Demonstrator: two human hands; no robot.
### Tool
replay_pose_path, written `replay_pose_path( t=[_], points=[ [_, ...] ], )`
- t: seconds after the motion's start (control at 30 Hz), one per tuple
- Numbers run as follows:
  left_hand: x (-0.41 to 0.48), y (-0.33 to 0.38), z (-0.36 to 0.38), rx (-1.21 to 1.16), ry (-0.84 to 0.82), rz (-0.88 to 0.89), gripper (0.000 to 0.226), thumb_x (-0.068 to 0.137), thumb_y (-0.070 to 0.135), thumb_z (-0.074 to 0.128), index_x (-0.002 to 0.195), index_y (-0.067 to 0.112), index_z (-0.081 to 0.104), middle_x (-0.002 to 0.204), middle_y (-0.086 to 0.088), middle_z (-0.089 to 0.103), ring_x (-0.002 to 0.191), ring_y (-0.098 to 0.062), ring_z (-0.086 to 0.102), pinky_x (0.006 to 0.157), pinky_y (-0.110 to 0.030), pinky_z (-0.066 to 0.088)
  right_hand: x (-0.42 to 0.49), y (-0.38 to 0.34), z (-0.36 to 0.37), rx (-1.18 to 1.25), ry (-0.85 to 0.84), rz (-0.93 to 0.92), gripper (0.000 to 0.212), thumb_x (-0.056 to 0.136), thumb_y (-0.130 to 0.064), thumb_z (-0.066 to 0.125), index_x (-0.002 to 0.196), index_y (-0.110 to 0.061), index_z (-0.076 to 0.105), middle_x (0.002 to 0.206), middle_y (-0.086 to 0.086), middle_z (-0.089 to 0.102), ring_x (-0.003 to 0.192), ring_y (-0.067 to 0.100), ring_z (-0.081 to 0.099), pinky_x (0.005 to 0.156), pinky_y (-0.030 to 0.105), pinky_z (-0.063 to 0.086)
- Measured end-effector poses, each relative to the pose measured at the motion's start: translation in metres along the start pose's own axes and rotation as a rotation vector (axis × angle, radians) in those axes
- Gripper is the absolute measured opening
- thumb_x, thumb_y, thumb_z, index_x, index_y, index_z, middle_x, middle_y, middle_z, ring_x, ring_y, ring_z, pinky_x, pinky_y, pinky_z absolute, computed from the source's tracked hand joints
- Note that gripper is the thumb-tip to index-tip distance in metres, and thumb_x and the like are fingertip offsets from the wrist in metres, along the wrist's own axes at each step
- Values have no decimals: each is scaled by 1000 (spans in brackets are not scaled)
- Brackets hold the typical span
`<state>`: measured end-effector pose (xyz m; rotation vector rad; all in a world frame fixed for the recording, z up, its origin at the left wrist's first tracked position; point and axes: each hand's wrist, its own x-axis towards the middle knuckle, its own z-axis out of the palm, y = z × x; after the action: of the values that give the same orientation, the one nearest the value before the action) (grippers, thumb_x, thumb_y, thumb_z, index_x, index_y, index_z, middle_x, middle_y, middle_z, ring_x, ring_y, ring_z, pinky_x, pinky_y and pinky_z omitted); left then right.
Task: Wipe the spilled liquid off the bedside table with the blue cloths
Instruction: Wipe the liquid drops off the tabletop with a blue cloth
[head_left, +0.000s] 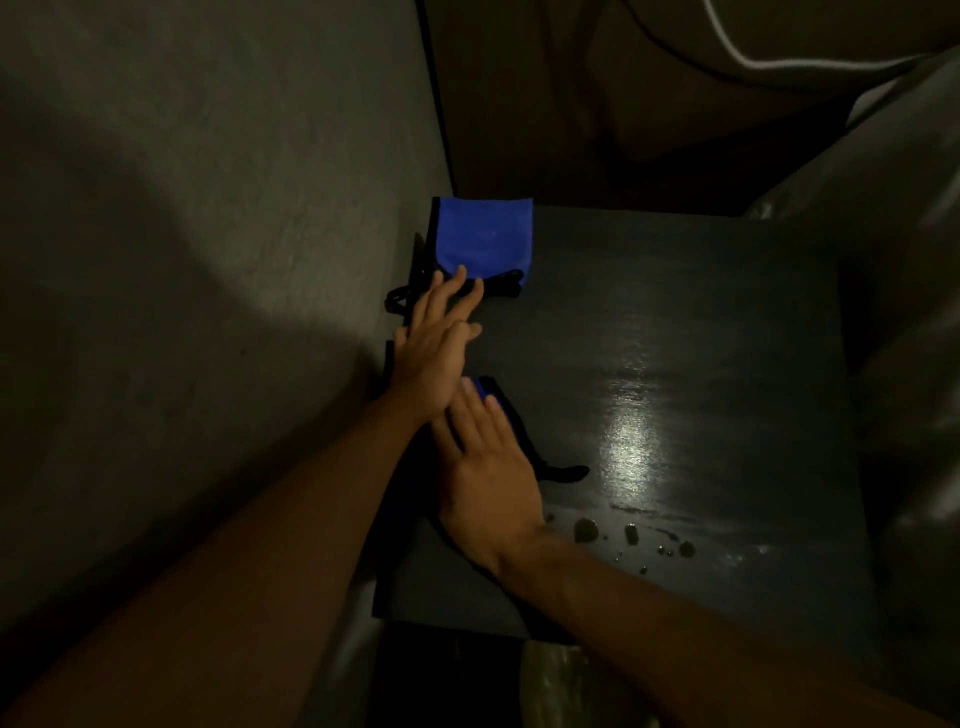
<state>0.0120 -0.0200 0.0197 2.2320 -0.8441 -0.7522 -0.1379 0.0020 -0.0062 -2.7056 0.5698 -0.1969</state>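
the left hand, fingers straight, touches the far blue cloth at the desk's far left; the right hand lies flat on the near blue cloth. best to press palms flat and sweep right to the spill. 2 cloths, 2 hands, 3 big drops plus beads.

Grey wall on the left, white cord up top, perhaps glossy bedding at right.

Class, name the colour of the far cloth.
Far cloth: bright blue, black-edged, head view.
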Motion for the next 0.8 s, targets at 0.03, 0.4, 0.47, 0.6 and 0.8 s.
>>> replay_pose_path(
  t=[0.03,0.4,0.47,0.6,0.8],
  points=[
    [0,-1,0,9,-5,7,63,86,35,27,148,38,33,162,19,12,147,-2,-1,108,-31,-2,0,-3,-5,50,55,103,70,87,-21,32,152,5,37,161,24,30,153,35,22,125,45,18],
    [-2,-1,-2,-62,-5,18,51,96,29,30,147,32,37,162,14,15,148,-5,2,109,-33,-2,29,-46,28,-107,-42,477,78,104,-46,34,160,1,5,168,21,-4,157,32,-3,125,45,-5],
    [-2,-2,-2,-49,-2,16,48,100,24,32,147,34,35,162,14,13,148,-4,2,110,-33,-1,24,-39,25,-91,-84,354,77,103,-46,31,161,-4,3,169,18,-5,156,31,-8,125,45,-8],
    [1,3,-2,-104,-22,-52,51,96,32,34,147,39,35,162,17,11,148,-4,3,113,-37,-2,14,-22,11,-55,-142,54,69,104,-45,30,162,-11,16,169,12,13,157,27,-2,126,45,-2],
    [1,4,-3,-63,-45,-46,54,93,38,30,147,40,32,163,16,8,149,-10,8,116,-47,-4,4,1,-2,-155,-255,-199,72,103,-53,33,159,-8,26,166,13,25,156,28,11,126,46,5]
  ],
)
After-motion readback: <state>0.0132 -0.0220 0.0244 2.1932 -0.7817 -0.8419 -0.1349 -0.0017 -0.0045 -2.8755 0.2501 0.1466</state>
